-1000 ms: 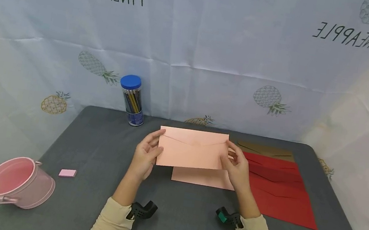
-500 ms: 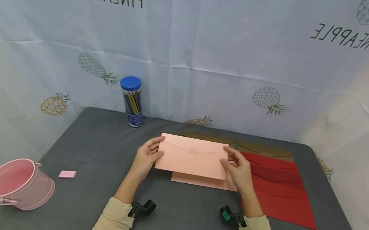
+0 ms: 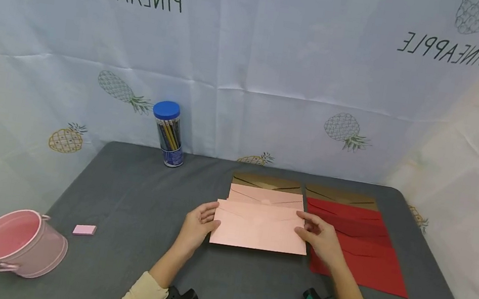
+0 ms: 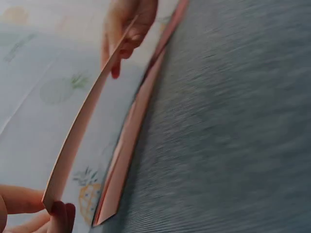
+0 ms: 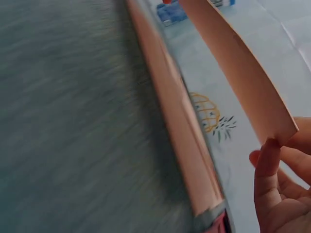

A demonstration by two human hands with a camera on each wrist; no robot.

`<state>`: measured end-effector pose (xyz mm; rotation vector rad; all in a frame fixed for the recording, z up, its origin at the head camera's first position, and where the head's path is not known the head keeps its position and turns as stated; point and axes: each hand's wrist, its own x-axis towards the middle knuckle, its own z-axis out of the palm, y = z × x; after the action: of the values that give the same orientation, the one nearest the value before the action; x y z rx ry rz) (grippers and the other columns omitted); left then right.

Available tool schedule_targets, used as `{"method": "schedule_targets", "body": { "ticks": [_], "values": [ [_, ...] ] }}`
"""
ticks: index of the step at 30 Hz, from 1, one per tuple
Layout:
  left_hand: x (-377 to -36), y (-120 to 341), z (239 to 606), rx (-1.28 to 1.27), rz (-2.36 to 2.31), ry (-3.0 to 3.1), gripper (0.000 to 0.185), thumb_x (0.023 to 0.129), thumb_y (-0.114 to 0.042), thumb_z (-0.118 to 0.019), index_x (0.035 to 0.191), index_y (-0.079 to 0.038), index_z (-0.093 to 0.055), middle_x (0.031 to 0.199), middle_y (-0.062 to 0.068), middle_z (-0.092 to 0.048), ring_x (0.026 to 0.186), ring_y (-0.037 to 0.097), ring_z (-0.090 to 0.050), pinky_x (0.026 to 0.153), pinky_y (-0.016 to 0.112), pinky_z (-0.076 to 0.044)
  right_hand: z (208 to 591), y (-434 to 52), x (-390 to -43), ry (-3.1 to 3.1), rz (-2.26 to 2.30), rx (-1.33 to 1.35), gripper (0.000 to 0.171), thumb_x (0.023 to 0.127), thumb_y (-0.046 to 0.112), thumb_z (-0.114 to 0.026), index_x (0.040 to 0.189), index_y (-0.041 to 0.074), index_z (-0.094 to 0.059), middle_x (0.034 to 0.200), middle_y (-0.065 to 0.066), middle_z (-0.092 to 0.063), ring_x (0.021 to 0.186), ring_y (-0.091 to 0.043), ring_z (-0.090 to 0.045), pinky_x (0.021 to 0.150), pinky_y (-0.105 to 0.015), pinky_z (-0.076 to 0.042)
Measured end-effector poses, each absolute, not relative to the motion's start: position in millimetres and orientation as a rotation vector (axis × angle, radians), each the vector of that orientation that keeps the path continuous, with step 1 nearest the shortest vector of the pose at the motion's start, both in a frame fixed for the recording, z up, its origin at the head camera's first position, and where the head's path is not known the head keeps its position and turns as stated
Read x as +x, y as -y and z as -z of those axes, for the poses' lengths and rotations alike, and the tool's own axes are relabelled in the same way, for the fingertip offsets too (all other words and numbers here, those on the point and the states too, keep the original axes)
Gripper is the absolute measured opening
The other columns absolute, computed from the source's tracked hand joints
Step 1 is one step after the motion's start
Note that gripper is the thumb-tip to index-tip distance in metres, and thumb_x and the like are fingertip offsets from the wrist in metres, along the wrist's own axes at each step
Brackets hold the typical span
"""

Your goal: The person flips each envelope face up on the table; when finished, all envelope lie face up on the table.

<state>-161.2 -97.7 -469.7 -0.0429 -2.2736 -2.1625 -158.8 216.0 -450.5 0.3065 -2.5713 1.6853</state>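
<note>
Both hands hold one pale pink envelope by its short sides, flap side showing. My left hand pinches its left end between thumb and fingers; my right hand pinches the right end likewise. From the left wrist view, the held envelope is clear of the table, slightly bowed, with the left hand at the near corner. Below it lie more pink envelopes, seen edge-on in the right wrist view. In the head view their upper part peeks out behind the held one.
Brown envelopes lie behind the pink ones, with another brown one to the right. Overlapping red envelopes spread beside my right hand. A blue-lidded pencil jar, a pink eraser-like block and a pink bucket stand leftward.
Both hands have brought the held pink envelope down and toward me, slightly right. The pink envelopes' upper edges and a brown envelope behind have come into view.
</note>
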Motion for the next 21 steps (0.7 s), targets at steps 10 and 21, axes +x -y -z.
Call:
{"method": "schedule_targets", "body": {
  "ticks": [10,21],
  "values": [
    [-139.7,85.4,489.4,-0.017,1.949,2.456,0.047,0.083,0.007,-0.063,0.129,0.006,-0.053,0.126,0.025,-0.056,0.115,0.035,-0.056,0.092,0.038,-0.051,481.8,-224.5,-145.5,2.689,-1.355,0.264,0.041,0.081,0.011,-0.074,0.12,0.002,-0.064,0.105,-0.012,-0.061,0.076,-0.006,-0.049,0.049,-0.019,-0.04],
    [-135.9,75.2,496.2,-0.025,1.557,2.595,0.046,0.08,0.005,-0.066,0.125,0.0,-0.059,0.114,0.016,-0.064,0.102,0.028,-0.064,0.088,0.037,-0.053,481.6,-218.2,-136.6,2.771,-1.025,0.215,0.041,0.08,0.004,-0.073,0.12,0.0,-0.064,0.12,-0.02,-0.06,0.076,-0.014,-0.053,0.059,-0.021,-0.045]
  ]
}}
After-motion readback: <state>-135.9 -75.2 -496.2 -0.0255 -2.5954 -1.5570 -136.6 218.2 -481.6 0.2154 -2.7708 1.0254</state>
